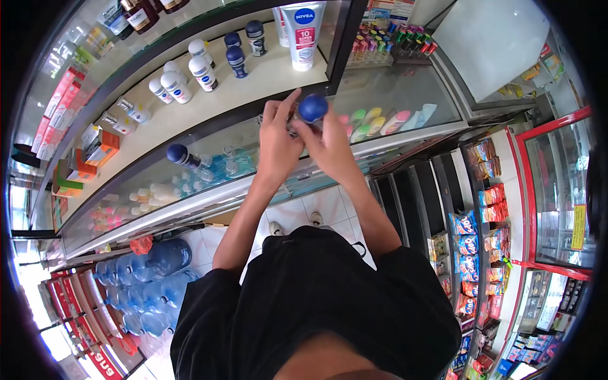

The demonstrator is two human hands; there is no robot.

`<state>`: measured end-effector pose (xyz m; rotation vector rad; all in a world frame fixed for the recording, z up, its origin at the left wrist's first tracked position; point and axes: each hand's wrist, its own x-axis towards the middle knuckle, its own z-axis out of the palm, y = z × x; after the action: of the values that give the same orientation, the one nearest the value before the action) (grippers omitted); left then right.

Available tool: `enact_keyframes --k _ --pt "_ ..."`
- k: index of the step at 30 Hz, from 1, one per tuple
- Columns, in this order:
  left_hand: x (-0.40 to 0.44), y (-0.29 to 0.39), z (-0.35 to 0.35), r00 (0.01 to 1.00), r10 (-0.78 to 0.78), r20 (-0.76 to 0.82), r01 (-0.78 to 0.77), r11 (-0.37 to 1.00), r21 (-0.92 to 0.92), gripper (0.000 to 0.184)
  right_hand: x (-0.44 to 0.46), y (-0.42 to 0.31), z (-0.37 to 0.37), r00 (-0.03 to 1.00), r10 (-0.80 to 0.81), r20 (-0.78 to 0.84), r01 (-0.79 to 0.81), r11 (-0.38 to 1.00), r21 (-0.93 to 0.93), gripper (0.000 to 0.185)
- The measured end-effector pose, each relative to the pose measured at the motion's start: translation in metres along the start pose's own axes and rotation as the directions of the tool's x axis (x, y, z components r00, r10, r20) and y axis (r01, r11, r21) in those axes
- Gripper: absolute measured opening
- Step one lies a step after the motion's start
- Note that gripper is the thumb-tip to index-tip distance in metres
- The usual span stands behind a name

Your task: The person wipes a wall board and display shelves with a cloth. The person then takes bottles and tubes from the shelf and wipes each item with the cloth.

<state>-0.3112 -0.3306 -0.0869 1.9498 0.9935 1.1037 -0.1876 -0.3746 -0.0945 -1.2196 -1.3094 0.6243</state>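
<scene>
My right hand (pixel 330 152) is closed around a roll-on deodorant (pixel 312 109) with a round dark blue cap, over the glass counter. My left hand (pixel 279 144) meets it from the other side, with its fingers bent against the bottle's body; one finger points up past it. Motion blur and the fingers hide most of the body and label. To the left, another dark-blue-capped roll-on (pixel 180 154) is on the glass top. White-capped roll-ons (pixel 177 87) and blue-capped roll-ons (pixel 236 62) stand on the shelf beyond, near a white Nivea tube (pixel 304 38).
Inside the glass counter (pixel 405 95) lie colourful bottles (pixel 373 121). A dark shelf frame (pixel 221 120) runs just beyond my hands. Large blue water bottles (pixel 152 259) are on the floor at left. Snack packets (pixel 467 253) fill a rack at right, beside a red-framed glass cabinet (pixel 560 190).
</scene>
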Motion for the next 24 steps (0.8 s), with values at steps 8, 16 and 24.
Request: enact_keyframes --k 8,16,24 --pt "-0.009 0.032 -0.069 0.971 0.186 -0.15 -0.123 0.928 0.353 0.046 0.049 0.046 -0.094 0.959 0.045 -0.282 -0.065 0.996 -0.065 0.035" --pt "-0.055 -0.037 -0.141 0.873 0.02 -0.487 0.341 0.69 0.638 0.086 0.115 0.127 -0.121 0.936 -0.27 -0.223 0.117 0.842 -0.527 0.036" --pt "-0.07 -0.089 -0.137 0.841 -0.169 -0.514 0.376 0.866 0.33 0.084 0.124 0.136 -0.107 0.975 -0.155 -0.156 0.063 0.877 -0.477 0.047"
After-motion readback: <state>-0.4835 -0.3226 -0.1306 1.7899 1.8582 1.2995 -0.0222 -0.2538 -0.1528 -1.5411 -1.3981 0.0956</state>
